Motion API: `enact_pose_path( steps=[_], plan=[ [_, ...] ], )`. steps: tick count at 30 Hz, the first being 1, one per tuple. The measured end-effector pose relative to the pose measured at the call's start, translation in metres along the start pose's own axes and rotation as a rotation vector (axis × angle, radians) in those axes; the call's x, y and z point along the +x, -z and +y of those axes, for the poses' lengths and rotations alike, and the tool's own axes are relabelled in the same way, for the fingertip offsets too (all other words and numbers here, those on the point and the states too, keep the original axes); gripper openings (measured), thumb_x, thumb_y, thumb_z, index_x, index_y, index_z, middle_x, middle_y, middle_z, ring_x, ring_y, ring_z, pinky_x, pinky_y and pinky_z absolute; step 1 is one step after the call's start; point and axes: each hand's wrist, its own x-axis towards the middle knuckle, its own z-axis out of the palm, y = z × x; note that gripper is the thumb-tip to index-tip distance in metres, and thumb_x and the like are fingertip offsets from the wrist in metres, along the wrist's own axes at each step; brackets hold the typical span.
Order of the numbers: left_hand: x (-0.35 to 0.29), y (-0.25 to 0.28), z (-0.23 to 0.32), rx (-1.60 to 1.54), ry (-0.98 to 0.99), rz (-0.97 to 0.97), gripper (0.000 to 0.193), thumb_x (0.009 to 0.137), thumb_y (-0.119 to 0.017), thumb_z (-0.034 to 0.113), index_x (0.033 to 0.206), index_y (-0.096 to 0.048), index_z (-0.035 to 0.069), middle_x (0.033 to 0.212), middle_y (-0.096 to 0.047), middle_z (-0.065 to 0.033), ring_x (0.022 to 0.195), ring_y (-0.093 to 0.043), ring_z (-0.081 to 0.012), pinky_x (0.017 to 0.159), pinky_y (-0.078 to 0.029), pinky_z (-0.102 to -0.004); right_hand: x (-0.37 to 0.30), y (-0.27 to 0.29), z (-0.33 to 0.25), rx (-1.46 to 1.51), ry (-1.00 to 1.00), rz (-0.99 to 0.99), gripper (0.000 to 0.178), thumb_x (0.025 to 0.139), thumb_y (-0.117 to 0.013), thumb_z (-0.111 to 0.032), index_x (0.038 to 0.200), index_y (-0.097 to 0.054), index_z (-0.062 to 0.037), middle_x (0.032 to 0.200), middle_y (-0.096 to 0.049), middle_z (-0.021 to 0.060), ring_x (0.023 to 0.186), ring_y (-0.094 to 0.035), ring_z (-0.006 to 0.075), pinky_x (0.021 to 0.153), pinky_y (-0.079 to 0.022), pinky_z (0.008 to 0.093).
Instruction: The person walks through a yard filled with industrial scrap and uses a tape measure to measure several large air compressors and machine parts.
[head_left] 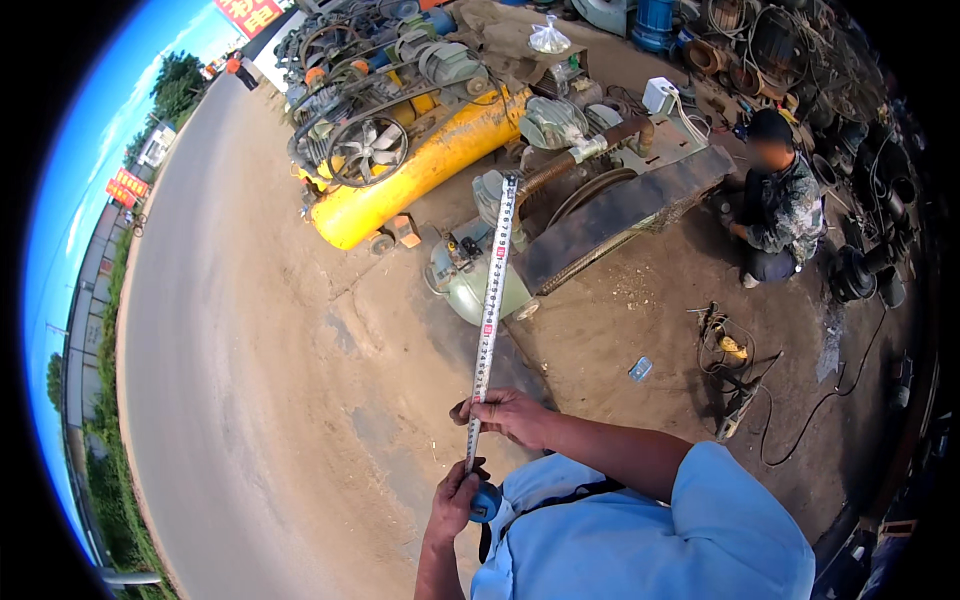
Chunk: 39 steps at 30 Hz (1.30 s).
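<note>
- Left hand [453, 505]: curled around round blue tape-measure case [485, 502], lower centre.
- Right hand [508, 416]: pinched on long, thin white tape blade [489, 320], extended forward across the view of rounded pale-green metal tank [463, 296]; contact unclear.
- Hazard: blade buckling, from long unsupported reach.
- Hazard: abrupt recoil, should both grips loosen.

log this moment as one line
left hand: holds tape case | right hand: grips blade | blade: drawn out | co-worker: crouched, picture right
</note>
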Motion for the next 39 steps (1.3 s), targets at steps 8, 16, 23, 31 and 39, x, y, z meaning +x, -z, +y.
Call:
enact_pose_path(
  steps=[8, 16, 23, 31, 39],
  plan=[
    [0.115, 0.092, 0.047, 0.428, -0.186, 0.065, 0.022, 0.093, -0.049, 0.014, 0.097, -0.061, -0.004, 0.077, -0.063, -0.0133, 0.065, -0.06, -0.0201, 0.06, -0.048, -0.0323, 0.084, 0.051, -0.067, -0.179, 0.15, 0.491, 0.031, 0.097, -0.051, -0.024, 0.119, -0.056, -0.0037, 0.103, -0.062, 0.005, 0.091, -0.061, 0.0136, 0.078, -0.049, 0.0292],
    [0.296, 0.085, 0.115, 0.899, -0.451, -0.135, 0.019, 0.092, -0.048, 0.013, 0.096, -0.061, 0.0, 0.081, -0.064, -0.0155, 0.07, -0.063, -0.032, 0.062, -0.049, -0.0404, 0.078, 0.129, -0.099, -0.238, 0.564, 1.369, 0.033, 0.091, -0.054, -0.014, 0.119, -0.054, 0.002, 0.104, -0.062, 0.0107, 0.09, -0.058, 0.0132, 0.08, -0.047, 0.027],
    [0.35, 0.075, 0.144, 1.186, -0.576, -0.262, 0.024, 0.087, -0.049, 0.014, 0.105, -0.061, 0.003, 0.086, -0.065, -0.0127, 0.067, -0.064, -0.0325, 0.058, -0.052, -0.0419, 0.081, 0.132, -0.102, -0.184, 0.498, 1.572, 0.034, 0.09, -0.054, -0.01, 0.121, -0.051, 0.0028, 0.113, -0.06, 0.0136, 0.099, -0.058, 0.0175, 0.086, -0.046, 0.029],
    [0.381, -0.021, 0.168, 1.347, -0.54, -0.334, 0.028, 0.087, -0.048, 0.016, 0.109, -0.061, 0.004, 0.086, -0.067, -0.0159, 0.069, -0.065, -0.034, 0.06, -0.052, -0.0447, 0.083, 0.173, -0.095, -0.192, 0.579, 1.453, 0.042, 0.088, -0.058, -0.01, 0.127, -0.044, -0.0008, 0.116, -0.055, 0.0142, 0.101, -0.058, 0.0205, 0.087, -0.047, 0.0314],
    [0.427, -0.079, 0.166, 1.374, -0.268, -0.315, 0.025, 0.092, -0.045, 0.021, 0.089, -0.063, 0.004, 0.075, -0.066, -0.0171, 0.072, -0.063, -0.0384, 0.065, -0.048, -0.0486, 0.057, 0.197, -0.105, -0.445, 0.594, 1.328, 0.039, 0.083, -0.066, -0.013, 0.115, -0.048, -0.0001, 0.112, -0.054, 0.018, 0.102, -0.058, 0.03, 0.085, -0.048, 0.0352]
  ],
)
